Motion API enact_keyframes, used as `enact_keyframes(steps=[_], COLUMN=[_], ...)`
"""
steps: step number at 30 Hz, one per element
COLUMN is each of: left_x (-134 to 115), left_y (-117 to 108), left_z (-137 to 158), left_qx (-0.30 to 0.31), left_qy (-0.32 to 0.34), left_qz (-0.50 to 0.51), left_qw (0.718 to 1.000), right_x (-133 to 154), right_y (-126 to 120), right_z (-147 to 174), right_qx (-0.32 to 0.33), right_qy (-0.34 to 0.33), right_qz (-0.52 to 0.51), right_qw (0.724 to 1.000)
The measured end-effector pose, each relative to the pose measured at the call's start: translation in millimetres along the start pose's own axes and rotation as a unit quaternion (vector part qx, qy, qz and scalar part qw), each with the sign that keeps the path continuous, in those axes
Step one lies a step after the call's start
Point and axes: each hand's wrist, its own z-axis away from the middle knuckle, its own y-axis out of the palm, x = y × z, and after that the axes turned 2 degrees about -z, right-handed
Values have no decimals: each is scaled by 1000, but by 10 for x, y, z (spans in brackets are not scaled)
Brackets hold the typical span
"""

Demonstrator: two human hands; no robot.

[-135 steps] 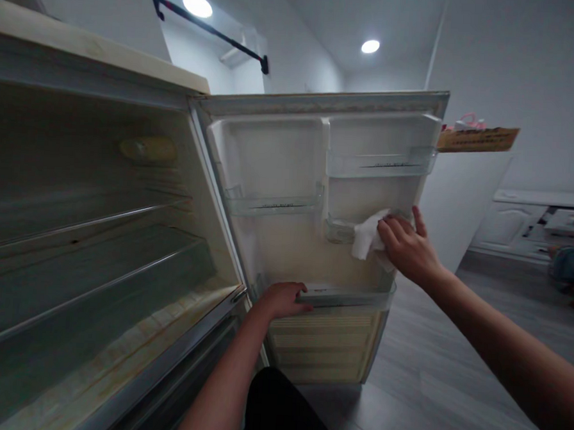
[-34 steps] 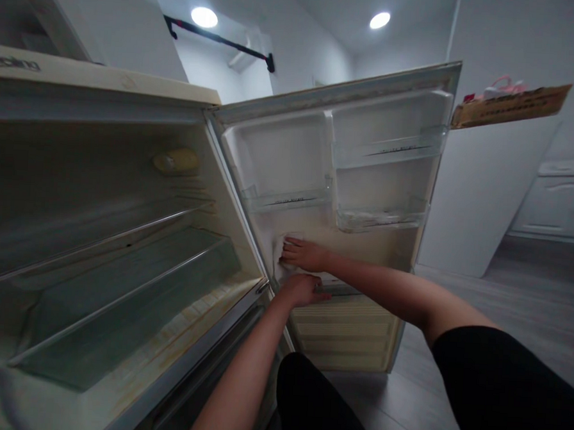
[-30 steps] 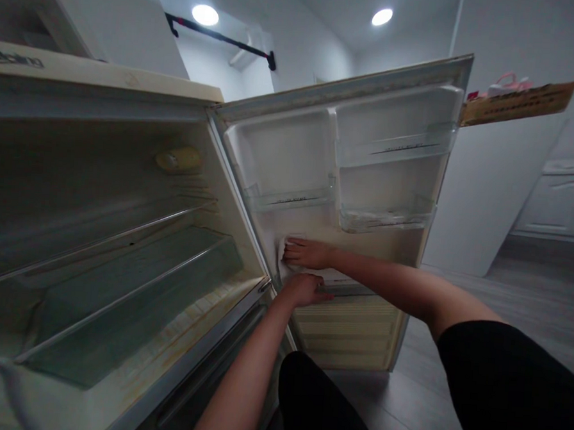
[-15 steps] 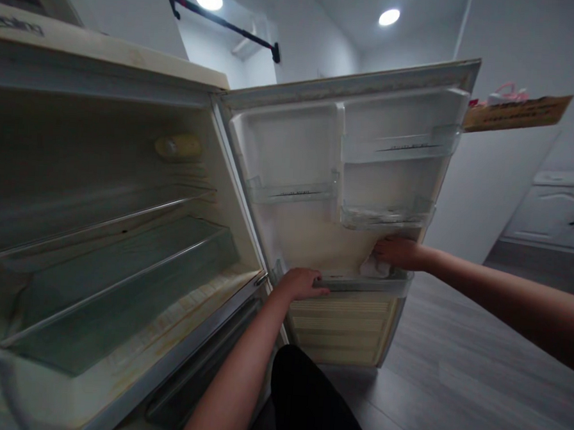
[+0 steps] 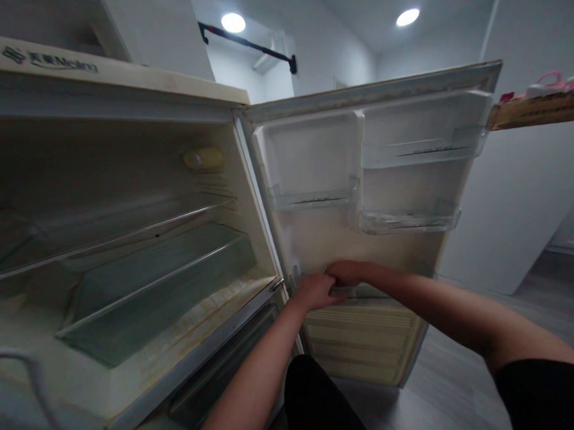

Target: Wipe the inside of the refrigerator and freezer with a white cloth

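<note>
The open fridge door (image 5: 390, 272) carries clear plastic shelves on its inner side. At its lowest door shelf (image 5: 376, 292), near the hinge side, my left hand (image 5: 317, 292) grips the front rim, fingers curled over it. My right hand (image 5: 349, 273) reaches into the same shelf, right beside the left hand, against the door's inner wall. Its fingers are bent down and mostly hidden. The whitish cloth that showed under it a moment ago is covered now by the hands and the shelf.
Left of the door stands the fridge interior (image 5: 139, 188), with glass shelves (image 5: 162, 298) and yellow stains along its lower edge. Two more door shelves hold the upper part, one a clear bin (image 5: 406, 222). A cardboard box (image 5: 547, 108) rests on a white surface at right.
My right hand has moved left along the lowest door shelf, from its far end to beside my left hand. The left hand keeps its place on the rim. The view has shifted slightly.
</note>
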Motion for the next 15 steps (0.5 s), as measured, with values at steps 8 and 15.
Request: enact_keyframes(steps=[8,15], left_x=[372,411], left_y=[241,454], left_z=[499,569], left_qx=[-165,-249], left_qy=[26,45], left_qz=[-49,-38], left_qw=[985,967], right_x=[284,285], right_y=[7,-3], right_z=[-643,-90], right_qx=[-3,-274], right_qy=[-29,53], right_qz=[0,-75], right_qw=[1000,957])
